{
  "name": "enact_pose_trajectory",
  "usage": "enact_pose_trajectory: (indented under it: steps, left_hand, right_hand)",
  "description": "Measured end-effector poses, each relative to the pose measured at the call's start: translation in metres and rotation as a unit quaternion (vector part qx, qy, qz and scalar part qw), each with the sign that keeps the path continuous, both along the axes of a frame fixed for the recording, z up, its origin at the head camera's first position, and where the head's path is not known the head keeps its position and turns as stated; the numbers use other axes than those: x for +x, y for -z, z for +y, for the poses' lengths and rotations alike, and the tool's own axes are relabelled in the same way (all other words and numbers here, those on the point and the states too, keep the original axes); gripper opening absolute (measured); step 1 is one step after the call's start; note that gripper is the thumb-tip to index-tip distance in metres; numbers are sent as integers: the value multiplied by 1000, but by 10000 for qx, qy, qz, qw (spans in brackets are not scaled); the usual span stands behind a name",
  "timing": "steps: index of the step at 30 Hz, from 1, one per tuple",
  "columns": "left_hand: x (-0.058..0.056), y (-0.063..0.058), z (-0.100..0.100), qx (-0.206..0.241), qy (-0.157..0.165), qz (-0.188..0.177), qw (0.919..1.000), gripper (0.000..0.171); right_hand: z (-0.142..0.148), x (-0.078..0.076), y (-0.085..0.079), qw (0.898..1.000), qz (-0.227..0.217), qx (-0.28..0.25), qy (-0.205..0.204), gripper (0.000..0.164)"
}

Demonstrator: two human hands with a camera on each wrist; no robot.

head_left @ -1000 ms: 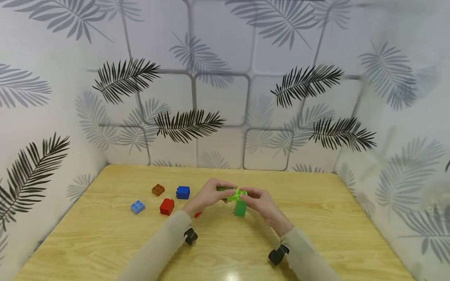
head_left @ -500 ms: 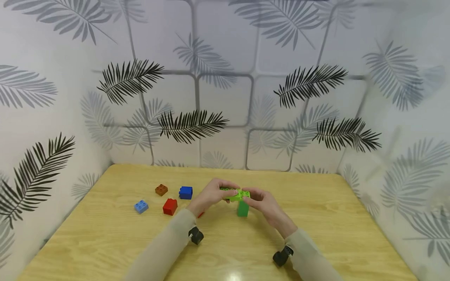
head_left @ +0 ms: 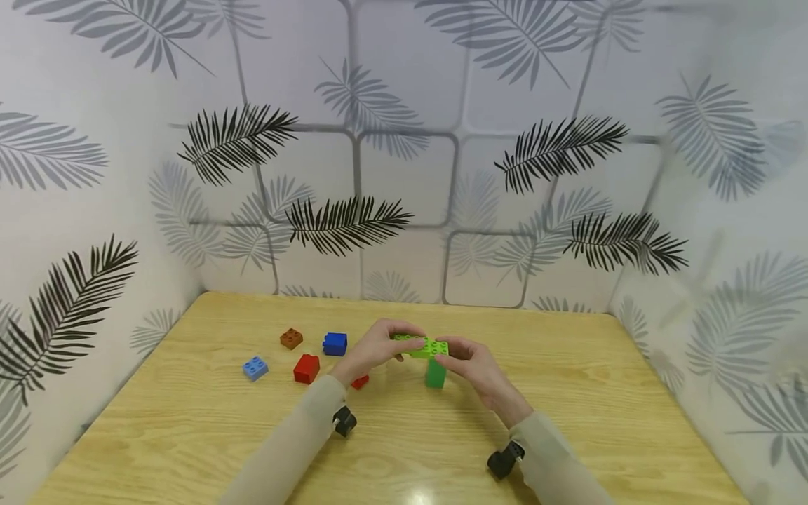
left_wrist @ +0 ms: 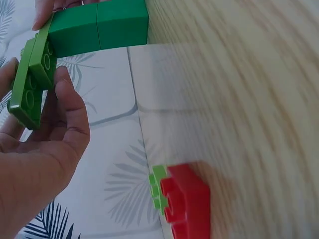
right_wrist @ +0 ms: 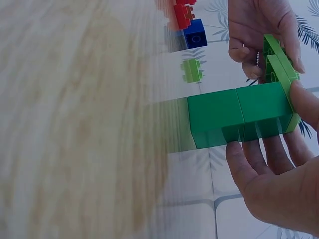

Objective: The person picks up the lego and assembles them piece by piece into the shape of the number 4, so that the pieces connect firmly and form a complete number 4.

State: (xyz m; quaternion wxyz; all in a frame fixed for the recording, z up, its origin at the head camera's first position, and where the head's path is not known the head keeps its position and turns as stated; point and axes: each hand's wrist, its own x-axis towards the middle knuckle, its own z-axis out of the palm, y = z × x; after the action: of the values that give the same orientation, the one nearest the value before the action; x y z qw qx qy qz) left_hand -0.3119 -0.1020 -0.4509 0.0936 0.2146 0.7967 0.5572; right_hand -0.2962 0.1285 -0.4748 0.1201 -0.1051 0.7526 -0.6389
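In the head view a lime-green piece (head_left: pixel 435 348) lies across the top of a dark green two-block stack (head_left: pixel 435 375), jutting out leftward. The stack stands upright on the table. From the left wrist view, the lime part looks like two thin bricks (left_wrist: pixel 42 57) joined with an offset, hollow undersides showing. My left hand (head_left: pixel 376 346) pinches the overhanging end between thumb and fingers. My right hand (right_wrist: pixel 284 194) holds the other end, thumb on the lime brick and fingers along the dark green blocks (right_wrist: pixel 239 114). The fingers partly hide the joint.
On the wooden table to the left lie a red brick (head_left: pixel 306 368), a blue brick (head_left: pixel 335 344), a brown brick (head_left: pixel 291 338) and a light blue brick (head_left: pixel 255 368). Another red brick (head_left: pixel 360 381) sits beside my left wrist. A small lime brick (right_wrist: pixel 192 70) shows behind the stack.
The head view has shifted slightly. Both hands keep their hold on the lime bricks with hardly any movement; slightly more of the lime studs and the red brick by my left wrist shows.
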Motion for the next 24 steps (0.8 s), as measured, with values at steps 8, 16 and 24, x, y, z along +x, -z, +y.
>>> enact_pose_trajectory:
  steps: [8, 16, 24]
  left_hand:
    - [4, -4, -19, -20, -22, -64, 10000, 30]
    - [5, -1, -35, -61, 41, -126, 9999, 38]
    - [3, 1, -66, -254, 115, -112, 9995, 38]
  right_hand:
    - [-2, -1, -3, 10000, -39, 55, -67, 48]
    - [-2, 1, -2, 9998, -53, 45, 198, 43]
    - [-2, 1, -3, 10000, 30, 2, -55, 48]
